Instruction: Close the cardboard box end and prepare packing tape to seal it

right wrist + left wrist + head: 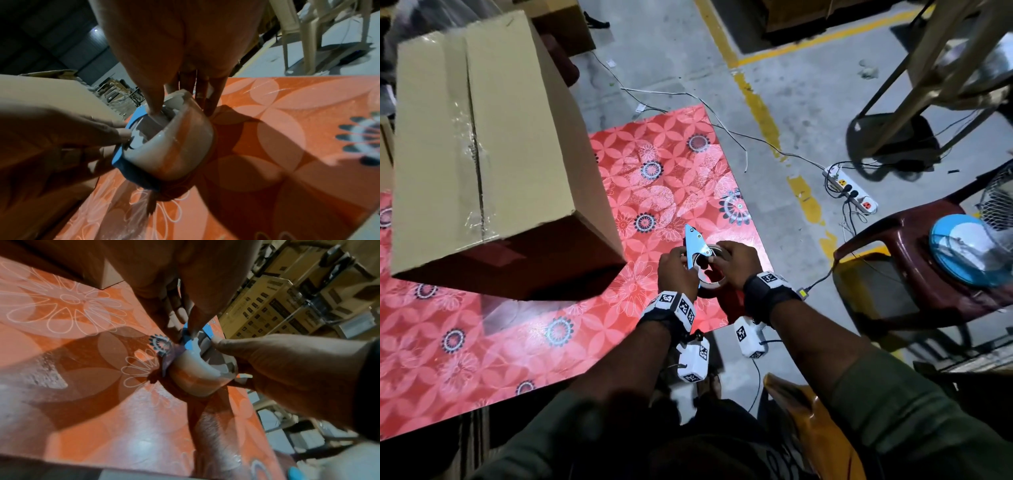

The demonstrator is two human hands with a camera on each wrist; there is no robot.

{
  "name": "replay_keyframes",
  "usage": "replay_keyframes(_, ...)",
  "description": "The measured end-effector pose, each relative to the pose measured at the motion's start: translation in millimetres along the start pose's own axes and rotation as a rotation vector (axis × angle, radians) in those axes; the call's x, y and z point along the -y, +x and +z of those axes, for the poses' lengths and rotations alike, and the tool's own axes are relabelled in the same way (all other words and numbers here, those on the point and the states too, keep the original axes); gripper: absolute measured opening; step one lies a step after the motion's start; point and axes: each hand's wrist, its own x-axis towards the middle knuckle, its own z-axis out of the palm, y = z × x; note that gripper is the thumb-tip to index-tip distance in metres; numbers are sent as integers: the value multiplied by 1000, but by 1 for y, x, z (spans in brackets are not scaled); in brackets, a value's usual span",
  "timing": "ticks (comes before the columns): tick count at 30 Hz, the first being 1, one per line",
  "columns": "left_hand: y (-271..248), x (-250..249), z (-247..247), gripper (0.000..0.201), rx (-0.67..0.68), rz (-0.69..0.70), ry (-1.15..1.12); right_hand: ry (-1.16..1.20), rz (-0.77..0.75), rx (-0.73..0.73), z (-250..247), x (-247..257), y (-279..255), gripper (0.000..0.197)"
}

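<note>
Holding the packing tape roll [709, 270] with both hands just above the counter [524, 346], close to its right edge and near corner. Left hand [676, 270] curled round the blue dispenser [695, 248] that carries the roll, fingers pinching the blue plate on the roll's left side, presumably to steady the tool. Right hand [737, 264] gripping the roll from the right, thumb tucked into the core as seen from the right wrist view, other fingers down the outer face; probably bracing the roll so the loose end can be found. Free end of tape not clearly visible in any view. Dispenser's pointed blade end aimed away from the body, toward the far side of the counter.

Cardboard box [482, 147] resting on the counter's left half, well apart from the hands, top flaps already folded shut with clear tape wrinkled along the centre seam. Near end face in shadow; impossible to tell whether that end is sealed.

Judged stage: box closed, tape being readied before moving to the box. Likely snag: tape end stuck flat to the roll.
</note>
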Motion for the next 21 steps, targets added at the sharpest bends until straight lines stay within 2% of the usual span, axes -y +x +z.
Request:
replay_keyframes(3,-7,9,0,51,47,178,124,-115,-62,-7,1,-3,-3,31)
replay_keyframes(5,-9,15,-2,49,79,225,230,-187,-93,-38,3,-4,-7,33)
replay_keyframes(9,-14,17,-8,53,130,267,379,-252,-138,-94,10,-4,-15,25)
replay_keyframes(13,-19,19,-14,57,176,259,358,-303,-131,-109,9,3,-18,19)
replay_keyframes(21,-26,44,-49,60,176,229,307,-529,-173,-176,18,33,-38,30)
